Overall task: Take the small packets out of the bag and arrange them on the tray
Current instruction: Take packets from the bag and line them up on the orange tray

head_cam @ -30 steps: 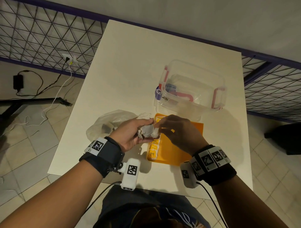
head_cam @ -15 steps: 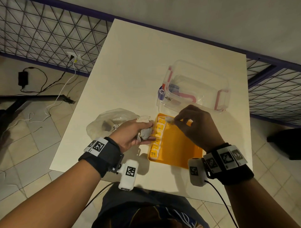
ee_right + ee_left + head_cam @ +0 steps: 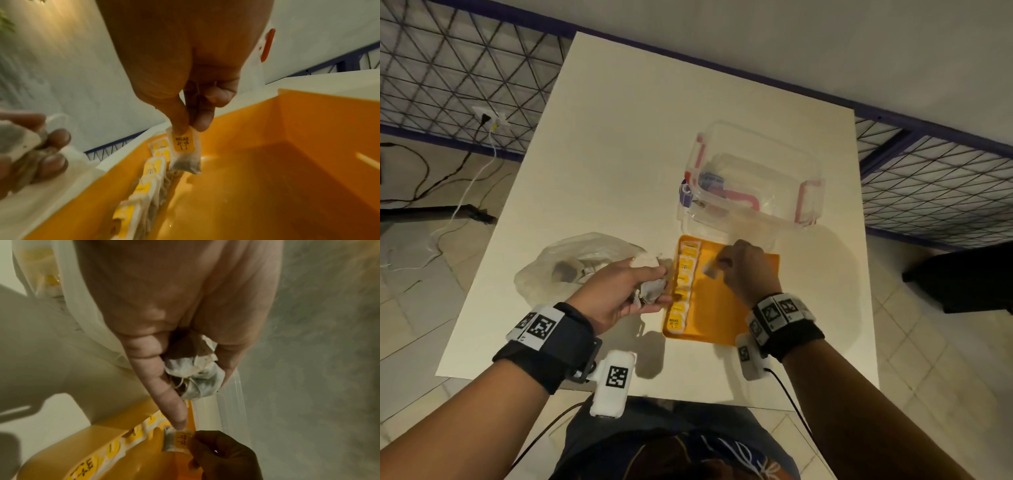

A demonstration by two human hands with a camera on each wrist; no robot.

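An orange tray lies on the white table, with a column of several yellow-labelled small packets along its left edge. My right hand hovers over the tray and pinches one packet by its top between thumb and finger; the packet hangs just right of the column. My left hand stays left of the tray, its fingers curled round a bunch of packets. The thin plastic bag lies crumpled on the table behind my left hand.
A clear plastic box with pink latches stands just beyond the tray. The white table stretches away past it. Wire mesh fencing and floor cables lie to the left, a dark object to the right.
My right hand took one packet from the bunch in my left hand and carried it right, over the tray beside the column. My left hand stayed put with the bunch.
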